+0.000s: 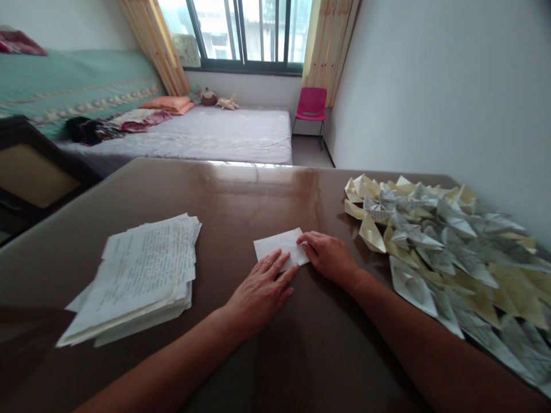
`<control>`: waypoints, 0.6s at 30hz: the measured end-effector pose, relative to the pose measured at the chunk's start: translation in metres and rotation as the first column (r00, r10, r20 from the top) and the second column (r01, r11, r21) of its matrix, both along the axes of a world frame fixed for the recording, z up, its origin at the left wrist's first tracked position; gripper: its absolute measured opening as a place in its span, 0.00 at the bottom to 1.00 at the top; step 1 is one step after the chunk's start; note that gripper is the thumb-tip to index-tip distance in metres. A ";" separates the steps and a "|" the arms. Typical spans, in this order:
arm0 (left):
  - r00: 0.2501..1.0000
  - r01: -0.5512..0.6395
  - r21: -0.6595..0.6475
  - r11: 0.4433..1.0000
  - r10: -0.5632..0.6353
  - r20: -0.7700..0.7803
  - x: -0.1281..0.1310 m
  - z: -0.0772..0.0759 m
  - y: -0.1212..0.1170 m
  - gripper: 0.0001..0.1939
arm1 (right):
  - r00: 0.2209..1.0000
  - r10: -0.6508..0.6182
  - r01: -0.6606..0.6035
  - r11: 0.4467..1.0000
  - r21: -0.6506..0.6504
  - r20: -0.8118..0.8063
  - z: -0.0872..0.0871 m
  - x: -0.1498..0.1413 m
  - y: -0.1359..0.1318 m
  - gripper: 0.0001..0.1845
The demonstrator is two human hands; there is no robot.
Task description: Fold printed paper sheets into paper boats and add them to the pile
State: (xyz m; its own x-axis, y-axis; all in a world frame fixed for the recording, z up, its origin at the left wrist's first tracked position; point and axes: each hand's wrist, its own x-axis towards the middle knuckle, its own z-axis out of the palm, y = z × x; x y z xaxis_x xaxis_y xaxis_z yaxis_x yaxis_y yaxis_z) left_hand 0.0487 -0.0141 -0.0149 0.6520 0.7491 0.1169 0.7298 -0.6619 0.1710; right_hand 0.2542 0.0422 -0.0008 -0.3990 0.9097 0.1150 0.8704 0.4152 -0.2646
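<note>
Left to right on a glossy brown worktop (224, 206): a loose stack of white printed sheets (138, 269); the left hand (262, 289), fingers extended, flat on a small folded white paper (275, 243) at centre; the right hand (329, 256), fingers curled at its right edge, pinch unclear; cream-and-white folded paper boats (424, 232). Steady left pressure and matched edges should keep creases crisp.

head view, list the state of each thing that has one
White paper, lying flat on the table
Left hand, open, fingers over the white paper
Right hand, fingers bent at its right edge
Printed sheets, stacked unevenly
Paper boats, folded, heaped together
Curtains, drawn apart
Window, open or shut unclear
Pink chair, upright
Bed, covered
</note>
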 end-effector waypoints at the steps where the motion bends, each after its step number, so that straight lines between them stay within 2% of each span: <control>1: 1.000 0.000 -0.004 1.000 0.000 -0.009 0.000 0.000 0.000 0.23 | 1.000 -0.001 0.002 1.000 -0.004 0.019 0.002 0.000 0.000 0.13; 5: 1.000 0.011 0.009 1.000 -0.011 -0.017 0.001 0.001 0.002 0.23 | 0.986 -0.024 0.009 0.995 0.095 0.163 0.013 -0.005 -0.006 0.12; 7: 1.000 0.015 0.029 0.999 -0.014 -0.016 0.001 0.000 0.002 0.24 | 0.977 0.030 -0.061 0.988 0.142 0.213 0.019 -0.008 -0.011 0.12; 11: 0.999 0.012 0.065 0.998 -0.010 -0.040 0.001 0.000 0.002 0.25 | 0.939 0.242 -0.250 0.968 0.001 0.244 0.028 -0.016 -0.024 0.12; 13: 0.998 0.014 0.080 0.997 -0.010 -0.061 0.001 0.002 0.002 0.25 | 0.927 0.245 -0.243 0.969 -0.045 0.284 0.032 -0.018 -0.030 0.12; 18: 0.982 0.021 0.127 0.992 0.003 -0.187 -0.001 0.009 -0.001 0.23 | 0.886 0.200 -0.200 0.979 -0.046 0.419 0.043 -0.019 -0.044 0.13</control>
State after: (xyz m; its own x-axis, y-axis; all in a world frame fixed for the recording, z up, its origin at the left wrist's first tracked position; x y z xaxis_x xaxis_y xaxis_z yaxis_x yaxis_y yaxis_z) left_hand 0.0477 -0.0148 -0.0058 0.6781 0.7298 0.0875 0.7347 -0.6762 -0.0539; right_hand 0.2350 -0.0019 0.0418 -0.5832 0.8055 -0.1047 0.7989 0.5921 0.1057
